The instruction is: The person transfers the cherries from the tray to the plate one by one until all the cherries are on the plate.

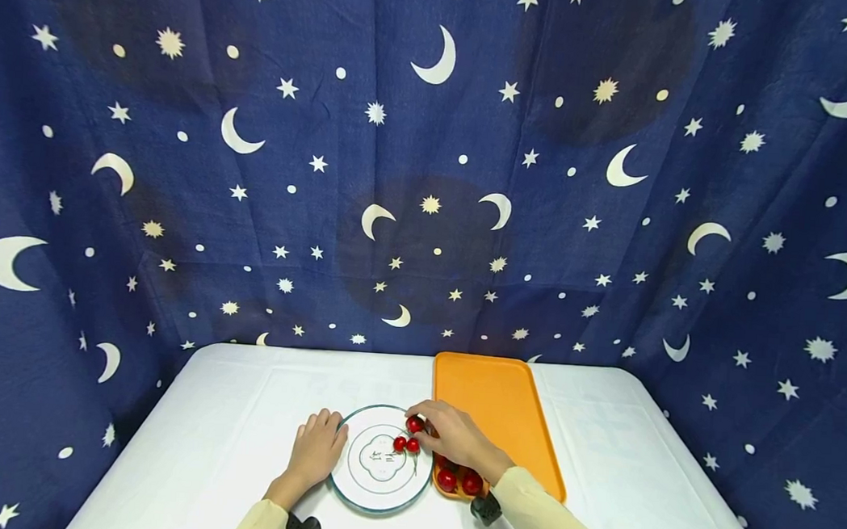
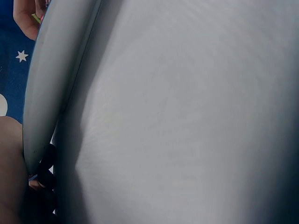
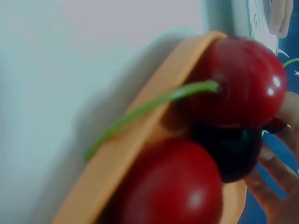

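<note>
A white plate [image 1: 376, 500] with a blue-green rim sits on the table, and my left hand [image 1: 316, 450] grips its left edge. Its thumb lies over the rim, and dark fingers show under the plate [image 2: 51, 84] in the left wrist view. Over the plate's right side, my right hand [image 1: 457, 436] pinches a red cherry [image 1: 414, 423]. Two cherries, one of them here [image 1: 399, 443], rest on the plate just below it. Several more cherries [image 1: 447, 479] lie at the near end of the orange tray [image 1: 492, 390], close under the right forearm; one shows a green stem [image 3: 154, 105].
The tray stands right beside the plate, reaching to the far table edge. A white cloth covers the table [image 1: 255, 392]. Behind it hangs a dark blue curtain [image 1: 309, 233] with moons and stars. Each wrist wears a black camera [image 1: 484, 508].
</note>
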Tool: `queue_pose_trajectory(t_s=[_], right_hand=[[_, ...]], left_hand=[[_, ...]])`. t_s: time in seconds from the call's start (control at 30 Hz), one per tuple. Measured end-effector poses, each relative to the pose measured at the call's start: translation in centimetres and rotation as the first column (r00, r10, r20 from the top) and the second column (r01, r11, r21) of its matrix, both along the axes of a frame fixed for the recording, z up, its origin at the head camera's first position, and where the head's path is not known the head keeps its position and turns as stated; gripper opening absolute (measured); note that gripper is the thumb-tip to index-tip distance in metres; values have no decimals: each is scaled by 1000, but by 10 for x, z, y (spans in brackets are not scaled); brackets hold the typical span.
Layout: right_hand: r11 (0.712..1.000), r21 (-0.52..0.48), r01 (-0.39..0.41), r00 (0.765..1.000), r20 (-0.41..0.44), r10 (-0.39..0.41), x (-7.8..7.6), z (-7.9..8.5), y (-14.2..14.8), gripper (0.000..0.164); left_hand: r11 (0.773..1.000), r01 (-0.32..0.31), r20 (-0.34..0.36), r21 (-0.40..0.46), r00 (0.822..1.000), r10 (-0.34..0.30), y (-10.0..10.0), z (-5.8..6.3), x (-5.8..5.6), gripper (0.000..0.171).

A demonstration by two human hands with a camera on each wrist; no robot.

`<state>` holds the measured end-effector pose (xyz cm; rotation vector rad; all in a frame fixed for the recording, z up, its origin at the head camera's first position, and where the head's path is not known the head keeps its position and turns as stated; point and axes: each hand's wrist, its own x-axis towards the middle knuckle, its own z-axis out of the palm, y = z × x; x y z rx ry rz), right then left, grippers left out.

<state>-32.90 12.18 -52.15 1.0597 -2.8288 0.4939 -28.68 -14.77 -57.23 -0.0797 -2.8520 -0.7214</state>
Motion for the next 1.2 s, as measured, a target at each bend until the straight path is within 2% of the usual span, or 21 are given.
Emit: queue_pose_trajectory(t_s=[0.23, 0.6, 0.93, 1.2], right_hand=[[999, 1, -36, 999, 20, 36, 2, 0, -1, 33], [996, -54, -70, 997, 39, 72, -1, 0, 14, 51], [996, -55, -76, 997, 4, 76, 1, 0, 40, 39], [1000, -4, -28, 997, 77, 28, 6, 3, 50, 27]], left_hand=[[1000, -5, 5, 3, 1000, 5, 0, -1, -1, 31], [1000, 12, 3, -11, 1000, -12, 0, 0, -1, 27], [1000, 12, 0, -6, 1000, -12, -2, 4, 1, 27], [1000, 21, 5, -1, 1000, -21, -1, 3, 2, 26]])
